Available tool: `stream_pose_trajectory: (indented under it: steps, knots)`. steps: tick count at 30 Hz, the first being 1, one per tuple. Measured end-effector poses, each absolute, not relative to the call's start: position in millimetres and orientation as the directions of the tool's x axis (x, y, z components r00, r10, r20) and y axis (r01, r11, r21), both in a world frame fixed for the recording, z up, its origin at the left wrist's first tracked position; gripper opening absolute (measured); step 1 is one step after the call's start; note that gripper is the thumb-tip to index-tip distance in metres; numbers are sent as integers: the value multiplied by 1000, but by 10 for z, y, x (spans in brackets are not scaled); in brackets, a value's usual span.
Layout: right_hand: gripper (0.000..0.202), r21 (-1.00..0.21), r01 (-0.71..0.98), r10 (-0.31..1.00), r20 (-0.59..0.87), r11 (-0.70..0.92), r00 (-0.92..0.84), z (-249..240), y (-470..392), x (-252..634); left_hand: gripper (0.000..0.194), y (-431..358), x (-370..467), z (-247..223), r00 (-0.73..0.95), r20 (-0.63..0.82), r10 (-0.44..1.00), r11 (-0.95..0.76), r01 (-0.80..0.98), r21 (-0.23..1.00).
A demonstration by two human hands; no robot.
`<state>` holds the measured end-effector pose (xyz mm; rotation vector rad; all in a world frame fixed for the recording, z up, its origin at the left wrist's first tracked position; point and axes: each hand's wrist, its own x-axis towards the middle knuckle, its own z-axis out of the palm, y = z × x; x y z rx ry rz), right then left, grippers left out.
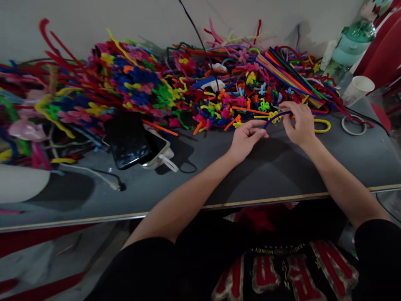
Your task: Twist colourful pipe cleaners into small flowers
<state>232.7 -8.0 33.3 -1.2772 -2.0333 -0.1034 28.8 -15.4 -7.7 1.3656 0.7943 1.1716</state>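
A dark blue-purple pipe cleaner (275, 118) arcs between my two hands above the front of the table. One end is pinched between the thumb and fingers of my left hand (247, 137). My right hand (299, 122) grips it farther along, fingers curled over it. Just behind the hands lie a yellow pipe-cleaner flower (274, 117) and orange pipe cleaners (250, 110). Scissors with yellow handles (322, 126) rest partly hidden behind my right hand. A bundle of straight, multicoloured pipe cleaners (290, 77) lies beyond it.
A long heap of pipe-cleaner pieces and flowers (138, 83) lines the wall. A black phone (128, 142) lies left, near a white cable (94, 171). At right are a tape roll (353, 126), a paper cup (359, 88) and a green bottle (349, 48). A black wire (197, 33) hangs down.
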Motion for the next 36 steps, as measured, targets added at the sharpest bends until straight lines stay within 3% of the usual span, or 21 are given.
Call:
stream_pose_trajectory:
  steps: [5, 8, 19, 24, 29, 33, 36]
  knots:
    - [33, -225, 737, 712, 536, 638, -453, 349, -215, 2108, 35, -38, 261, -122, 240, 179, 954, -152, -127, 980]
    - [32, -211, 749, 742, 450, 629, -496, 312, -236, 2078, 36, -68, 269, -114, 273, 204, 940, -192, -68, 979]
    - [24, -239, 782, 796, 385, 575, -467, 300, -184, 2138, 25, -52, 238, -134, 229, 189, 955, -169, -103, 980]
    - [22, -354, 842, 858, 466, 406, -218, 281, -145, 2129, 25, -84, 253, -117, 295, 288, 911, -285, -52, 957]
    - [24, -454, 829, 890, 442, 328, -111, 252, -85, 2145, 18, -164, 262, -63, 387, 369, 845, -459, 171, 872]
    - [22, -428, 837, 837, 543, 340, -63, 203, 31, 2245, 19, -194, 230, -37, 411, 411, 814, -569, 420, 707]
    - [21, -448, 844, 854, 520, 297, -25, 150, 154, 2329, 20, -191, 216, -43, 513, 424, 746, -658, 473, 586]
